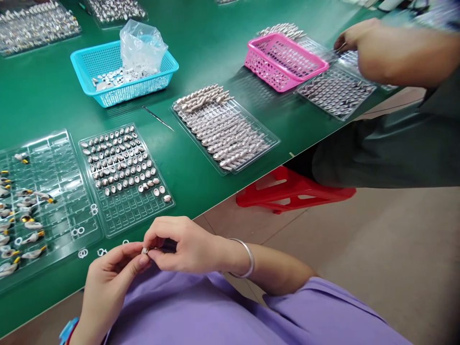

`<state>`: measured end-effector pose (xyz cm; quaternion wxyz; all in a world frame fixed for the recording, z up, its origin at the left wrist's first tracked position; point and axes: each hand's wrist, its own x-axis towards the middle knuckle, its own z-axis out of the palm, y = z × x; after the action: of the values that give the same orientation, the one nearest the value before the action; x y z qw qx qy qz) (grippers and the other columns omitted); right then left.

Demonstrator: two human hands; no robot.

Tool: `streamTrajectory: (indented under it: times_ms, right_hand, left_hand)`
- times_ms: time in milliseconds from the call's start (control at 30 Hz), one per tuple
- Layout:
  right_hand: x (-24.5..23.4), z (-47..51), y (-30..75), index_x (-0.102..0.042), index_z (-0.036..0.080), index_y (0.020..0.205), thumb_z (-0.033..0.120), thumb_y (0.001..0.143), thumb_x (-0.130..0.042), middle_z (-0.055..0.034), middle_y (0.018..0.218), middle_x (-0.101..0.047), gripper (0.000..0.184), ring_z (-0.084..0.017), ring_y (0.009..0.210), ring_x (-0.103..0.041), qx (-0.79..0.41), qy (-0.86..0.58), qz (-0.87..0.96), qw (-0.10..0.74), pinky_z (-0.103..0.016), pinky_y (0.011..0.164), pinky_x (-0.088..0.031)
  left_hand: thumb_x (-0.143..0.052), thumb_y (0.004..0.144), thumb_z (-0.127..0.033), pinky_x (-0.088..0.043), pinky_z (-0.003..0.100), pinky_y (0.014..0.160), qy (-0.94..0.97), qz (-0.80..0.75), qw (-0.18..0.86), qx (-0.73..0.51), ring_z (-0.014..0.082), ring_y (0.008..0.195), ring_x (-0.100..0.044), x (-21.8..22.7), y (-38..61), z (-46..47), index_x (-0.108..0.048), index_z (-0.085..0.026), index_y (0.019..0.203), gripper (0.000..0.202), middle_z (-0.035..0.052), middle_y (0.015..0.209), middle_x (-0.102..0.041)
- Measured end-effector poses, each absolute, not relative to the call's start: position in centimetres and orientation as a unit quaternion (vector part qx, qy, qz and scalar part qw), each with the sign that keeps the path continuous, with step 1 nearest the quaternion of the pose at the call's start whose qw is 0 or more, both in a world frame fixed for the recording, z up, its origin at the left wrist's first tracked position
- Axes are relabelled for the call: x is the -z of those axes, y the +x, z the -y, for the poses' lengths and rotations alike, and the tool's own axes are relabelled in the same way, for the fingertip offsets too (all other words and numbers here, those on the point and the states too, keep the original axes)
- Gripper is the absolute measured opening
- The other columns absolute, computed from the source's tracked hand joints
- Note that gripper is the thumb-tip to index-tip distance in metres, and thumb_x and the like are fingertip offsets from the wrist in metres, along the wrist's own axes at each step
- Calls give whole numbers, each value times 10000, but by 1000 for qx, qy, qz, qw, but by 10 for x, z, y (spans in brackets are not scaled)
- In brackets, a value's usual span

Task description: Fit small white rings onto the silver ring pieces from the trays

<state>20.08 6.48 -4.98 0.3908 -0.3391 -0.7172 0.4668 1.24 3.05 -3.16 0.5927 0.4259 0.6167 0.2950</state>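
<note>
At the table's front edge, my left hand (113, 275) pinches a small whitish part (144, 250) between thumb and forefinger. The fingertips of my right hand (187, 244) close on the same part from the other side; its exact kind is too small to make out. Just beyond my hands lies a clear tray (124, 218) with rows of small white oval pieces (125, 160), its nearest slots bare. Left of it, a larger clear tray (68, 191) carries white bird-like figures with yellow tips (34, 237). Several white rings (82, 253) lie near the edge.
A thin metal tool (158, 119) lies behind the oval pieces. Farther back stand a blue basket (84, 57) with a plastic bag (142, 45) and a pink basket (280, 79). A tray of white pieces (226, 129) is between. A co-worker's arm (402, 52) reaches in at right, above a red stool (266, 194).
</note>
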Motion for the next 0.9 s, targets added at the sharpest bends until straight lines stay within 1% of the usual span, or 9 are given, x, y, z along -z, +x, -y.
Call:
streamTrajectory:
  times_ms: [100,167,267,367,467,567,667,800,900]
  right_hand:
    - [50,-64,199,-609,154,793,103,766,-602,-9,734,-635,58,-100,638,-560,-441,-345,731,390,-194,599,-477]
    - [50,-64,199,-608,153,791,101,767,-603,-10,736,-639,57,-99,640,-563,-442,-342,734,387,-192,602,-482]
    - [50,-64,201,-614,157,806,116,791,-613,-7,748,-652,44,-97,653,-583,-467,-346,721,377,-194,629,-502]
    - [47,-65,203,-614,152,815,125,804,-628,-15,771,-659,33,-102,683,-601,-497,-347,702,374,-209,666,-520]
    - [43,-66,206,-615,146,837,141,804,-647,-23,809,-654,46,-109,721,-613,-551,-342,668,364,-224,687,-533]
    - [42,-68,211,-615,146,906,195,813,-684,-20,848,-654,126,-114,758,-631,-634,-344,616,316,-229,703,-539]
    - [45,-69,212,-618,145,946,220,807,-719,-12,847,-662,188,-110,763,-636,-687,-333,580,284,-228,712,-533]
    - [50,-69,211,-644,131,893,191,776,-755,-7,824,-667,172,-98,738,-629,-707,-324,549,305,-215,704,-530]
    - [52,-70,209,-669,132,850,176,748,-787,-6,810,-665,162,-96,709,-613,-660,-334,577,346,-208,672,-522]
  left_hand:
    - [-838,658,-363,-586,239,625,429,-635,564,-308,207,667,-721,31,14,-29,-806,-223,795,198,38,761,-791]
    - [-836,660,-359,-580,233,620,436,-630,567,-301,204,667,-718,32,14,-30,-806,-225,794,192,39,760,-791]
    - [-841,653,-375,-585,244,632,435,-616,590,-287,218,689,-726,32,14,-30,-806,-228,821,226,45,770,-794]
    - [-843,649,-395,-583,246,655,418,-630,576,-311,211,695,-722,30,18,-28,-795,-233,856,267,35,768,-791]
    - [-836,658,-421,-584,245,680,407,-634,567,-333,207,711,-723,27,22,-25,-787,-238,866,281,28,778,-788]
    - [-842,648,-434,-589,254,707,396,-632,567,-349,215,744,-727,27,21,-25,-783,-241,857,291,26,799,-786]
    - [-844,651,-416,-580,243,666,417,-624,569,-337,207,718,-716,29,16,-27,-785,-232,861,285,36,788,-780]
    - [-819,690,-379,-549,221,609,446,-615,564,-325,181,664,-683,31,13,-29,-785,-234,868,232,32,745,-761]
    - [-802,701,-341,-509,208,552,460,-621,547,-322,158,609,-643,28,15,-28,-780,-237,861,192,19,719,-742]
